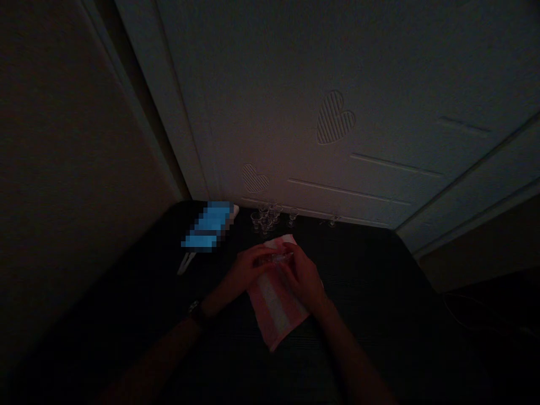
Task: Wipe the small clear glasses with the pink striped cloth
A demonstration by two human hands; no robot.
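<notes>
In dim light, a small clear glass (276, 259) lies sideways between my two hands; its exact shape is hard to make out. My left hand (248, 267) closes round its left end, with a dark watch on the wrist. At the other end, my right hand (304, 278) has its fingers curled against the glass. Below both hands spreads a pink and white striped cloth (272, 304); I cannot tell whether the fingers also pinch it. Just beyond the cloth stands a cluster of several small stemmed glasses (265, 218).
A lit phone or tablet screen (208, 225), blurred out, rests at the left with a white cable (185, 262). Single small glasses (292, 217) stand right of the cluster, near a pale panel (270, 135) with raised hearts. The dark table (371, 304) ends at the right.
</notes>
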